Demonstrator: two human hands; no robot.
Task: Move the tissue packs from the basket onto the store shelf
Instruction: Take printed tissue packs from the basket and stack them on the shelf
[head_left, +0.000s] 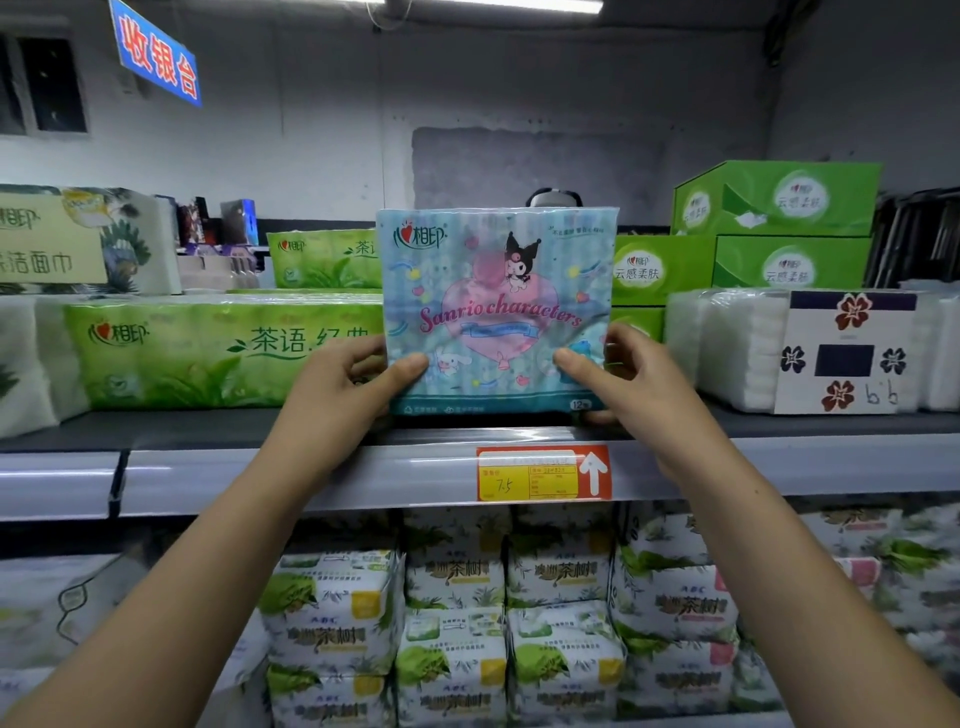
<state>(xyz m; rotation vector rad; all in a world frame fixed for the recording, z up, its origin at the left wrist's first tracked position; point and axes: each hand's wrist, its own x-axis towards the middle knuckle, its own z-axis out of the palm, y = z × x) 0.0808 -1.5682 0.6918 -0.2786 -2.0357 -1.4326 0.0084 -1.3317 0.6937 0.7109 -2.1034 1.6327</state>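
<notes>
Both hands, left hand (343, 395) and right hand (631, 384), gripped an upright blue tissue pack (496, 306) on the grey store shelf (311, 431) beneath a grey wall (363, 104).

1 tissue pack (496, 291), pale blue plastic with a pink heart and "Sanrio characters" in pink script; upright, printed face outward; bottom edge along the front edge of the store shelf (311, 473).

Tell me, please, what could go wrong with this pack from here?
The pack stands upright near the front edge of the shelf, held only at its lower corners by the left hand and right hand; it may tip forward when released. Pushed back, it could snag on the green pack close beside it.
</notes>
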